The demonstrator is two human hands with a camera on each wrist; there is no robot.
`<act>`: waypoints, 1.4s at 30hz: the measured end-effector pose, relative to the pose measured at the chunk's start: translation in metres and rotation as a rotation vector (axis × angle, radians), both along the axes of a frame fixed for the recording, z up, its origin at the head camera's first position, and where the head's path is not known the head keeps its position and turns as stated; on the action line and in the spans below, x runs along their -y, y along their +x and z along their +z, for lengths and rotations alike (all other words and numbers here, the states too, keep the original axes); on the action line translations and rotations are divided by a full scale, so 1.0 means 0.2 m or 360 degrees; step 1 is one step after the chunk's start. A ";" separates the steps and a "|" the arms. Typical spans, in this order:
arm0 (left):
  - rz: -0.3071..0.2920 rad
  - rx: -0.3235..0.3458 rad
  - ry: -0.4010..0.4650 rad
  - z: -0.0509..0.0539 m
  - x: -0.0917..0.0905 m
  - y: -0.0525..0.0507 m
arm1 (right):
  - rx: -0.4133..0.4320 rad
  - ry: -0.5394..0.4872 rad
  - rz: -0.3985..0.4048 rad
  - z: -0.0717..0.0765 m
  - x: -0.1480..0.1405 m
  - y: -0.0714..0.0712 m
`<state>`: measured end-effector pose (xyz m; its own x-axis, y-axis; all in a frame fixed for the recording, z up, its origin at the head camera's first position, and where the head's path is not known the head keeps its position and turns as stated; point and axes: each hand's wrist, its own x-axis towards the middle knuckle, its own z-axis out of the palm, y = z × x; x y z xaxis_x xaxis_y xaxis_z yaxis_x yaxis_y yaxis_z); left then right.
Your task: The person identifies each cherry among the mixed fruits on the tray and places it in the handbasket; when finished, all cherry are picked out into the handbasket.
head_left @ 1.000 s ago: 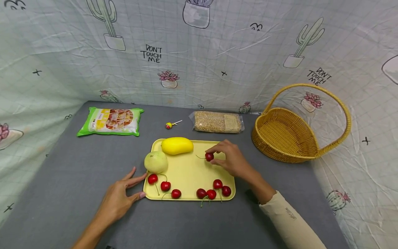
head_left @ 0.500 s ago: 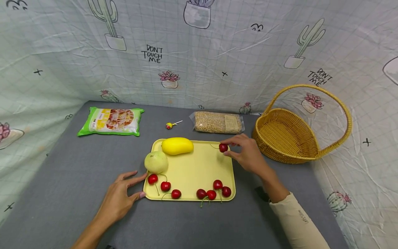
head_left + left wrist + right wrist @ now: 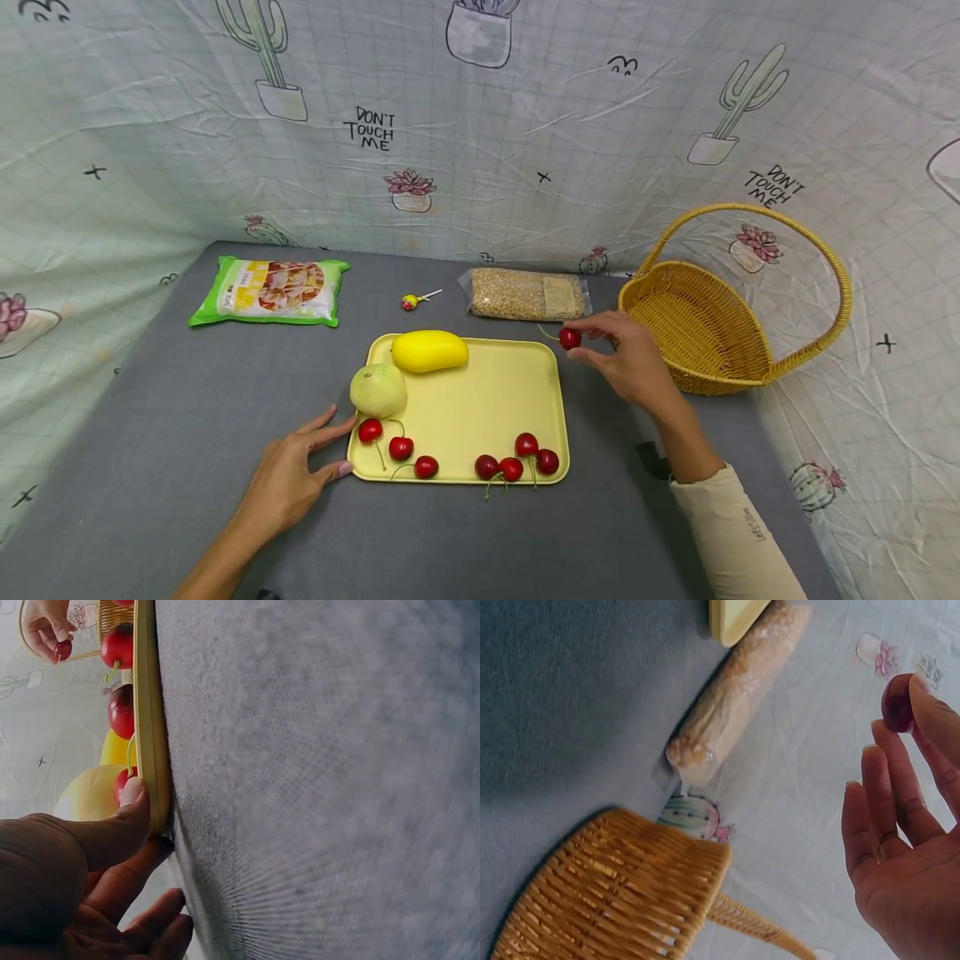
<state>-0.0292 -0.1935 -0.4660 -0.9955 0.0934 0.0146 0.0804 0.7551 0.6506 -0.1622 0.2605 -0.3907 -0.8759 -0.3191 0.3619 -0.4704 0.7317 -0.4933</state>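
In the head view the right hand [image 3: 636, 360] pinches a dark red cherry [image 3: 570, 337] by thumb and fingertips, between the yellow tray [image 3: 487, 400] and the wicker basket [image 3: 690, 321]. The right wrist view shows this cherry [image 3: 898, 703] raised, with the other fingers of the hand [image 3: 907, 817] extended. At the tray's left edge, the left hand [image 3: 288, 479] touches the rim with thumb and a finger spread apart; its thumb presses the tray rim [image 3: 154, 735] in the left wrist view. Several cherries [image 3: 510, 469], a yellow mango-like fruit [image 3: 429, 351] and a pale green round fruit [image 3: 378, 390] lie on the tray.
Behind the tray lie a green-and-white food packet [image 3: 272, 290], a small lollipop [image 3: 410, 302] and a clear bag of pale grains [image 3: 525, 294]. The basket's tall handle [image 3: 843, 292] arches on the right. A printed cloth [image 3: 480, 125] hangs behind the grey table [image 3: 420, 542].
The right hand has carried the cherry rightward and away from the body, from above the tray to beyond its back right corner, near the basket. The left hand has stayed at the tray's edge.
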 end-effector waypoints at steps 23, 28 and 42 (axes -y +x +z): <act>0.0039 -0.0030 0.0023 -0.01 0.00 0.00 | -0.0006 -0.0067 -0.0187 0.05 -0.17 -0.03; 0.0037 -0.0049 0.0047 -0.01 0.00 -0.01 | -0.0053 -0.0072 -0.0219 0.06 -0.23 -0.04; 0.0033 -0.0088 0.0058 -0.02 0.01 -0.01 | -0.0060 -0.0043 -0.0364 0.05 -0.38 -0.10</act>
